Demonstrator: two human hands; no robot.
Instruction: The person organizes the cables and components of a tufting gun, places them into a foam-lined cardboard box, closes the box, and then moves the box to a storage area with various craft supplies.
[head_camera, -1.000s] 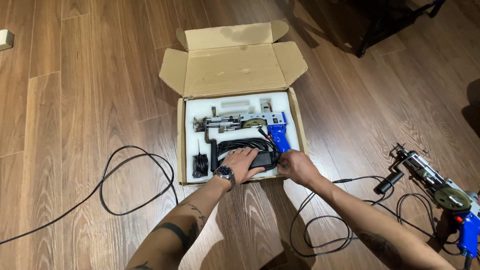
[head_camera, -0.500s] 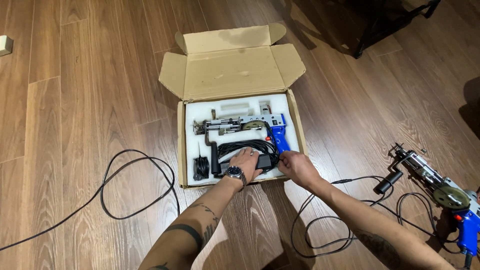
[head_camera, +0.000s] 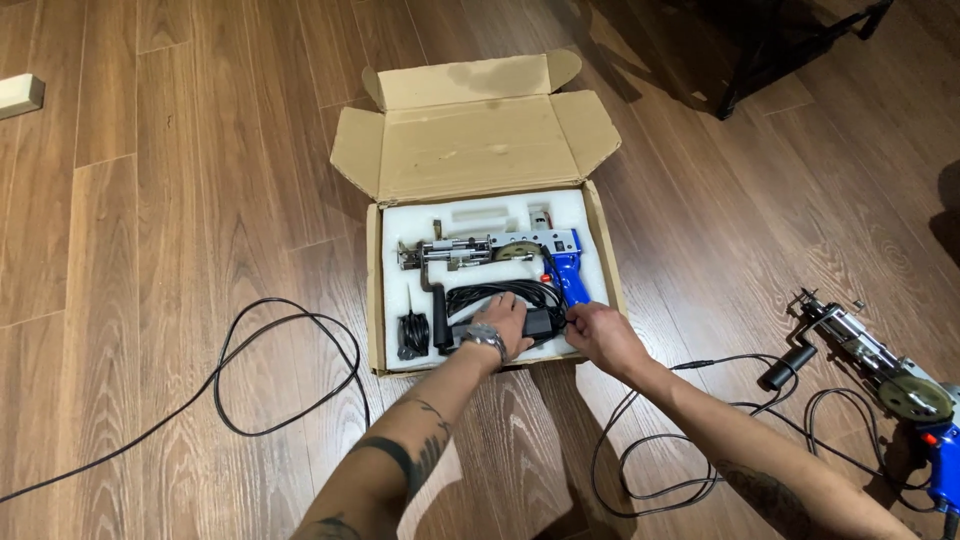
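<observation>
An open cardboard box lies on the wooden floor, lined with white foam. In the foam rests a tufting gun with a metal body and blue handle. Below it sit a coiled black cable and a black power adapter. My left hand, wearing a wristwatch, presses down on the adapter and coiled cable. My right hand pinches the cable at the adapter's right end, at the box's front right corner.
A second tufting gun with a blue handle lies on the floor at right, its black cord looped beside my right arm. Another black cable curls at left. A dark furniture leg stands at the back right. A small wooden block is far left.
Both hands stay at the adapter in the box's front section; my left hand shifted slightly right over it, and my right hand closed in on the cable at its end.
</observation>
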